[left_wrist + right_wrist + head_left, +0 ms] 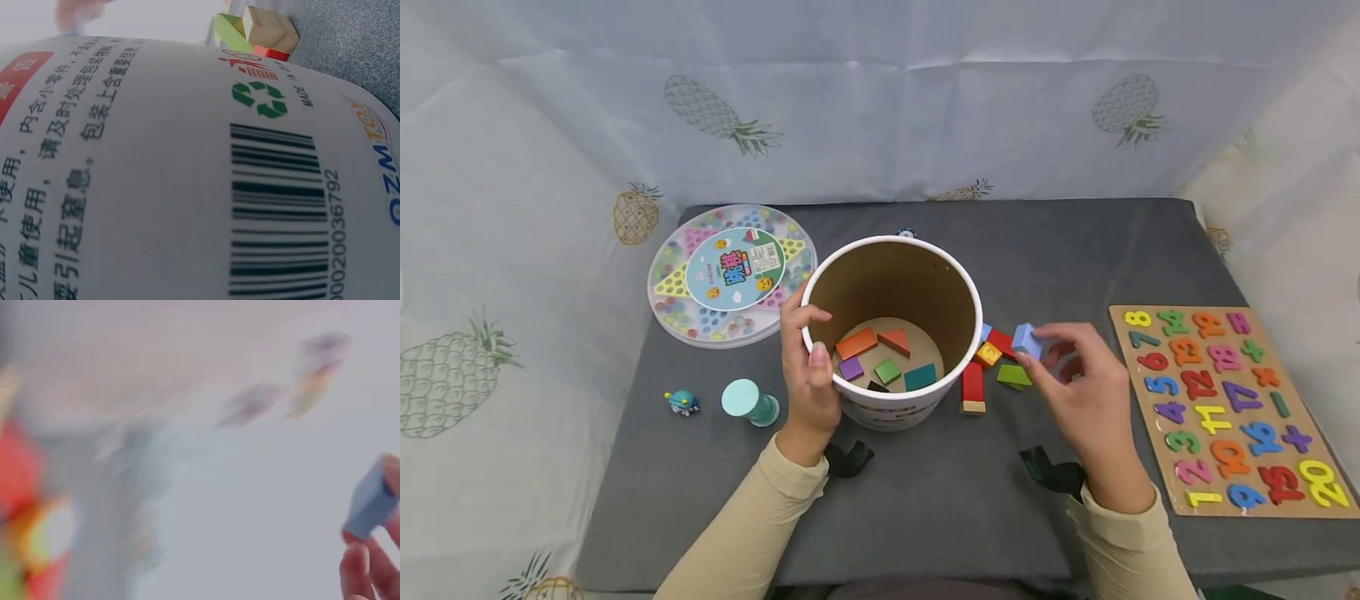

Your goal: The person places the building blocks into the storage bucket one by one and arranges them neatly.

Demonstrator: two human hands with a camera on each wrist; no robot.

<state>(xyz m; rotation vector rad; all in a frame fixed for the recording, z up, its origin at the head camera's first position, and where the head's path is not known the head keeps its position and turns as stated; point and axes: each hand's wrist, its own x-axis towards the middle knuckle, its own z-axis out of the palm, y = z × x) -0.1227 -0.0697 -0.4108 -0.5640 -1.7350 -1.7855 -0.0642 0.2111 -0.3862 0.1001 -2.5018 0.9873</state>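
My left hand grips the near-left rim of a white cardboard bucket, thumb inside the edge. The bucket tips toward me and shows its brown inside. On its bottom lie several toy blocks, among them an orange block, a purple block and a teal block. Just right of the bucket, my right hand pinches a blue block between thumb and fingers. Below that hand are loose blocks: a red block, a yellow block and a green block.
A round Chinese checkers box lies at the back left. Nearer are a mint-green hourglass-shaped thing and a small blue toy. A wooden number board occupies the right side of the grey table. Pineapple-print cloth hangs around.
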